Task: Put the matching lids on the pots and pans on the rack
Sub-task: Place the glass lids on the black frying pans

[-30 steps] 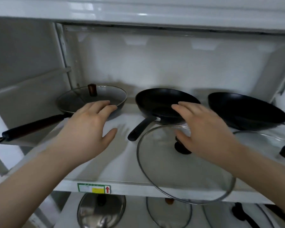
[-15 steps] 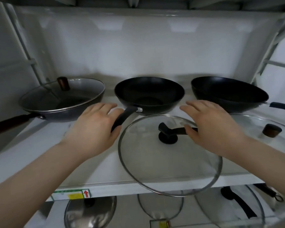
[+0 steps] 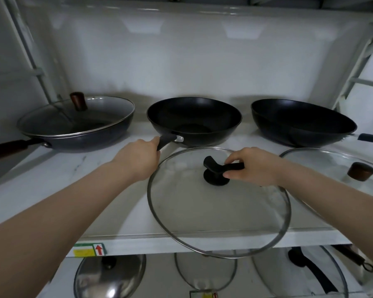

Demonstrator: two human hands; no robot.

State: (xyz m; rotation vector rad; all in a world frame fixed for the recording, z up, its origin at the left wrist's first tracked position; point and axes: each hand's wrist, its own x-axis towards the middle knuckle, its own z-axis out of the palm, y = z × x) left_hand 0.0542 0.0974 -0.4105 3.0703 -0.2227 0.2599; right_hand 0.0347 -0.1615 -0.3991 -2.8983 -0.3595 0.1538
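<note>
Three black pans stand along the back of the white shelf (image 3: 52, 190). The left pan (image 3: 108, 134) wears a glass lid with a brown knob (image 3: 78, 101). The middle wok (image 3: 194, 120) and the right wok (image 3: 299, 123) are uncovered. A large glass lid (image 3: 202, 207) lies in front of the middle wok, overhanging the shelf's front edge. My right hand (image 3: 254, 166) is closed on its black handle (image 3: 215, 167). My left hand (image 3: 141, 157) grips the middle wok's black handle (image 3: 166, 139). A second glass lid (image 3: 332, 162) with a brown knob lies at the right.
Below, a lower shelf holds a steel lid (image 3: 108, 278), a small glass lid (image 3: 205, 269) and a glass lid with a black handle (image 3: 306, 274). White rack posts rise at the left (image 3: 28, 50) and right (image 3: 357, 59). The upper shelf hangs close overhead.
Both hands were open above the shelf. My left hand has closed on the middle wok's handle, and my right hand has closed on the large lid's black handle.
</note>
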